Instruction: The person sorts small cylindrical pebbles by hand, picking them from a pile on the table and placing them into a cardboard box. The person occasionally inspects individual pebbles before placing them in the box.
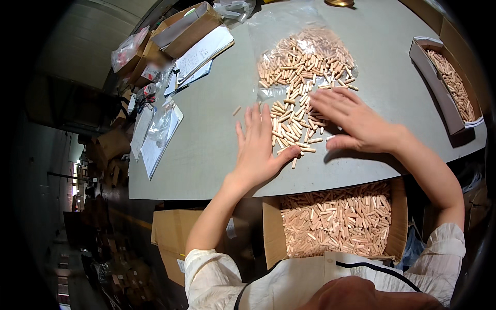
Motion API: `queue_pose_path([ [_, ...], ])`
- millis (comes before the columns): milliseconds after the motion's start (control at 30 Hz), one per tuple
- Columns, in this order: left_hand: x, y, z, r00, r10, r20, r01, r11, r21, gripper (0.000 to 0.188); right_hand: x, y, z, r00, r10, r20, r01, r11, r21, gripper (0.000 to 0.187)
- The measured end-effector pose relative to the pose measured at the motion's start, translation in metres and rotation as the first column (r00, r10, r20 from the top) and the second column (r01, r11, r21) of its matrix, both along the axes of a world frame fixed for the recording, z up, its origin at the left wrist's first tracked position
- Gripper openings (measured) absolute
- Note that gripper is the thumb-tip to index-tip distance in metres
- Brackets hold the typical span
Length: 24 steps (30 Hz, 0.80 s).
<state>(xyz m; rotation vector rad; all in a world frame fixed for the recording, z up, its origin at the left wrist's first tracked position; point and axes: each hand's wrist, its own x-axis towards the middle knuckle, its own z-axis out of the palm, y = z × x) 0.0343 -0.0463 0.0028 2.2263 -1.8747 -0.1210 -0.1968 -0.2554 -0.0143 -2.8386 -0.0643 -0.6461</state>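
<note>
And here the left hand [257, 150] is lying wide and flat on the counter [201, 139], its thumb reaching out beside the loose wooden pegs [295, 124]! Opposite, the right hand [361, 124] is spreading wide, fingertips covering the pile's right edge. The pegs are sitting between both hands, just below a clear bag [310, 46] that's holding more. Under the counter's edge, a cardboard box [273, 227] is brimming with pegs.

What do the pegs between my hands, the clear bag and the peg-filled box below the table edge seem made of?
Pegs: likely unfinished wood, pale tan and matte.
Bag: probably thin plastic film, see-through with shiny highlights.
Box: apparently plain cardboard, its walls brown and dull.
</note>
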Motion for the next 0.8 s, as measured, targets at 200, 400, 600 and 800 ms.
queue_pose_path([
  [200, 0.005, -0.017, -0.004, 0.994, -0.104, 0.035, 0.106, 0.992, -0.066, 0.114, -0.002, -0.018, -0.005, 0.961, -0.259, 0.097, 0.194, 0.881, 0.432, 0.060],
  [400, 0.017, -0.040, -0.005, 0.948, -0.307, -0.084, 0.293, 0.946, -0.141, 0.105, -0.001, -0.027, -0.007, 0.950, -0.302, 0.077, 0.192, 0.760, 0.621, 0.050],
  [600, 0.125, -0.072, -0.022, 0.981, 0.186, -0.050, -0.191, 0.904, -0.382, 0.056, 0.003, -0.040, -0.012, 0.927, -0.338, 0.165, 0.107, 0.659, 0.745, 0.045],
  [800, 0.098, -0.052, -0.022, 0.974, -0.036, -0.223, -0.027, 0.962, -0.272, 0.058, 0.000, -0.050, -0.023, 0.917, -0.352, 0.186, 0.075, 0.611, 0.788, 0.045],
])
